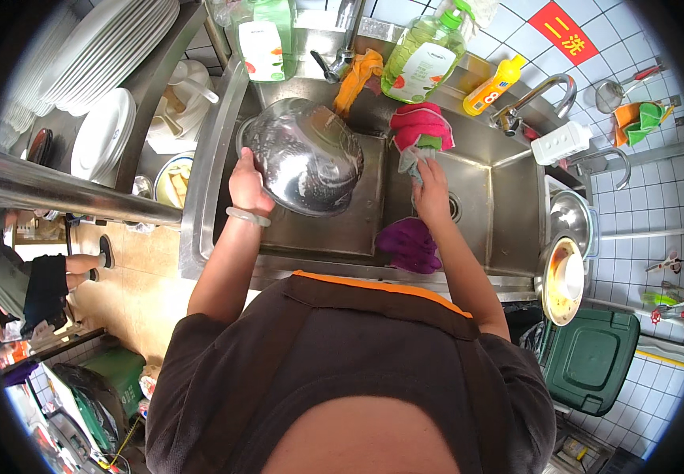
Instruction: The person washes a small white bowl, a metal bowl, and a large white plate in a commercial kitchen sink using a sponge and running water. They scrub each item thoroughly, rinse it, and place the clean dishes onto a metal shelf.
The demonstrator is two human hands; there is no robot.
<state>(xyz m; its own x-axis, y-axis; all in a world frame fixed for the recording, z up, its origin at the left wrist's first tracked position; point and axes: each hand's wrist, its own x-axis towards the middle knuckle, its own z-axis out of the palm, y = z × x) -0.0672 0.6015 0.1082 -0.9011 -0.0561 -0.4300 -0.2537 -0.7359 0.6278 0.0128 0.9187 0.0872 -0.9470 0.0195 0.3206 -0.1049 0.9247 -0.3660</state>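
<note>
My left hand [250, 185] grips the rim of a large stainless steel bowl [309, 160] streaked with white suds. The bowl is tilted, its rounded outside facing up, over the left basin of a steel sink [312, 240]. Over the right basin, close to the divider, my right hand [432, 192] has its fingers closed on a grey cloth [410, 165]. Just beyond it a bunched pinkish-red cloth [422, 123] lies over the divider, with a bit of green cloth under its edge. A purple cloth [408, 246] drapes over the divider's near end.
Green detergent bottles [422, 59], a yellow bottle [493, 86] and a white bottle [561, 144] line the back ledge, near a tap [513, 115]. Stacked plates [110, 56] fill the left shelf. A dirty bowl [555, 296] stands right. Another person [16, 266] is at far left.
</note>
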